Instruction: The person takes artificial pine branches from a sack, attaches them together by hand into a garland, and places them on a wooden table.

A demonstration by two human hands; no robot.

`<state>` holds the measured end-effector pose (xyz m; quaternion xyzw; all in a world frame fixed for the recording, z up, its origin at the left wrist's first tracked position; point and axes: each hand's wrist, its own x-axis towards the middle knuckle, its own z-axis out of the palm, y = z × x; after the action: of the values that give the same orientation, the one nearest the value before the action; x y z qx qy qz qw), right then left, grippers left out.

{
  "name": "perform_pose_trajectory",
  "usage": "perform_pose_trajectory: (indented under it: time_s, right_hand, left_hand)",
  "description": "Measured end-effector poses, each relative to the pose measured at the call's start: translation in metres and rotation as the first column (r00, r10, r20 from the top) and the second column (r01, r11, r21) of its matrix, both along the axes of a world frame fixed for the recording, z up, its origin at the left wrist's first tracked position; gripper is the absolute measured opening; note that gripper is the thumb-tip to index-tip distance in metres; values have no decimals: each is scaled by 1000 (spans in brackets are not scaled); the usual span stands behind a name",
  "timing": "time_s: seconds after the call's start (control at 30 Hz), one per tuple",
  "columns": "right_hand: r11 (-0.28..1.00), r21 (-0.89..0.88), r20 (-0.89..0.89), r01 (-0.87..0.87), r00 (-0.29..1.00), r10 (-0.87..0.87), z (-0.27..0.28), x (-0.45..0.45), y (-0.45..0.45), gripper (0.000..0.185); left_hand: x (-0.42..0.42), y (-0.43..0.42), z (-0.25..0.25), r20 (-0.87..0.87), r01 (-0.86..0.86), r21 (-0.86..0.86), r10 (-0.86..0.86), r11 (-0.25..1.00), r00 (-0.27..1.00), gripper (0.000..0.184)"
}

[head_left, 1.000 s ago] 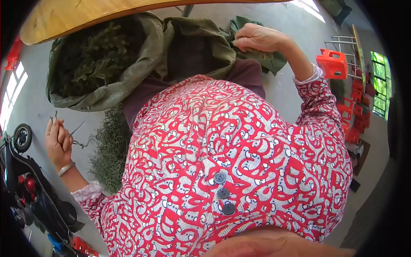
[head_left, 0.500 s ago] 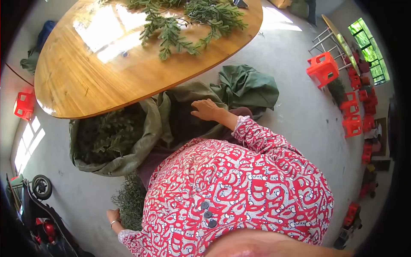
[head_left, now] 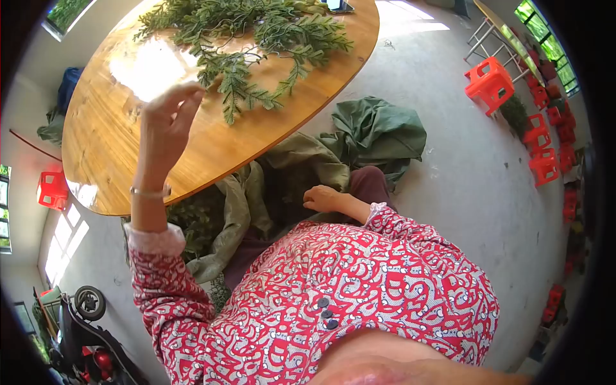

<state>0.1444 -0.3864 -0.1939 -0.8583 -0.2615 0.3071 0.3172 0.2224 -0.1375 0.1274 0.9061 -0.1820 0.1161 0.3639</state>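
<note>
My left hand [head_left: 168, 125], with a bracelet at the wrist, is raised over the near-left part of the wooden table [head_left: 122, 157]. Its thumb and fingertips come together in a pinch; anything between them is too small to make out. Just right of the fingertips lie green artificial pine branches [head_left: 240, 83], spread and tangled on the tabletop. My right hand [head_left: 323, 199] is low by my lap, at the mouth of an open olive sack [head_left: 301, 154]. Its fingers are curled, and whatever is under them is hidden. Another sack [head_left: 237, 212] with green sprigs inside stands partly behind my left forearm.
A crumpled green cloth sack [head_left: 378, 131] lies on the floor beyond my right knee. A phone [head_left: 340, 6] rests at the table's far edge. Red stools [head_left: 491, 83] stand on the right, another red stool [head_left: 52, 190] on the left. A motorbike [head_left: 90, 327] is at lower left.
My left hand has risen from low beside a wiry green clump on the floor to above the table. My right hand has drawn back toward my lap, its spread fingers now curled. The view has shifted.
</note>
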Motion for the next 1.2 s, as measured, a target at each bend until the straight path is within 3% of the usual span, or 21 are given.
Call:
perform_pose_trajectory:
  time_s: [0.03, 0.1, 0.17, 0.23, 0.3, 0.37, 0.43, 0.47, 0.5, 0.57, 0.63, 0.67, 0.73, 0.8, 0.83, 0.87, 0.97, 1.07, 1.2]
  right_hand:
    - [1000, 28, -3, 9, 1000, -8, 1, -3, 2, 28]
    - [997, 78, -15, 26, 1000, -24, 21, -8, 5, 27]
    - [988, 141, -52, 59, 997, -52, 45, -6, 3, 28]
    - [963, 261, -61, 62, 997, -48, 89, -7, 8, 25]
    - [902, 426, -77, 74, 996, -46, 138, -3, 5, 23]
    - [800, 594, -40, 80, 997, -70, 187, 9, 2, 20]
    - [714, 697, 85, 63, 982, -169, 227, 31, -4, 28]
    - [733, 677, 417, -63, 854, -311, 244, 47, -3, 33]
    - [776, 611, 684, -157, 597, -418, 257, 67, 0, 39]
    - [806, 583, 762, -105, 416, -497, 270, 106, 7, 49]
    - [902, 431, 872, 41, 238, -427, 255, 156, 16, 67]
    - [921, 364, 867, 139, 309, -390, 249, 173, 15, 70]
    - [935, 193, 830, 299, 458, -318, 236, 194, 18, 75]
    - [894, 298, 734, 334, 519, -438, 223, 200, 19, 79]
    - [870, 345, 677, 352, 549, -490, 216, 201, 19, 81]
    - [846, 413, 697, 339, 480, -533, 212, 203, 20, 82]
    - [854, 434, 712, 286, 471, -520, 198, 216, 21, 81]
    - [852, 366, 733, 375, 448, -512, 197, 214, 19, 77]
    - [841, 360, 738, 404, 428, -522, 191, 214, 17, 69]
  left_hand:
    - [25, -13, 7, -13, 47, 22, -46, 999, 999, 14]
    - [81, -26, -4, 182, 40, 254, -88, 966, 979, 23]
    - [115, -40, -11, 74, 12, 499, -56, 867, 996, 34]
    - [136, -43, -17, -44, -11, 762, 69, 647, 997, 32]
    - [149, -36, -34, -70, -21, 788, 124, 616, 990, 26]
    - [151, -24, -45, -41, -53, 729, 120, 682, 992, 21]
    - [147, -17, -44, 12, -61, 692, 72, 720, 997, 19]
    - [142, -15, -38, 51, -56, 685, 29, 727, 998, 19]
    - [136, -15, -34, 90, -47, 679, -19, 733, 996, 20]
    - [127, -14, -31, 40, 98, 422, -127, 901, 991, 18]
    - [125, -5, -32, -73, 237, 76, -231, 969, 970, 16]
    - [114, -10, -23, -231, 194, -186, -235, 963, 944, 17]
    - [95, -13, 0, -350, 109, -389, -257, 915, 901, 17]
    - [88, -11, 8, -407, -4, -579, -285, 816, 868, 18]
    - [84, -7, 13, -422, -40, -607, -279, 794, 863, 18]
    - [81, -3, 19, -435, -76, -636, -275, 768, 857, 17]
    - [72, 6, 32, -407, -88, -703, -299, 706, 863, 19]
    - [71, 36, 51, -130, 108, -890, -474, 444, 871, 19]
    - [54, 63, 76, 4, 191, -906, -445, 377, 895, 19]
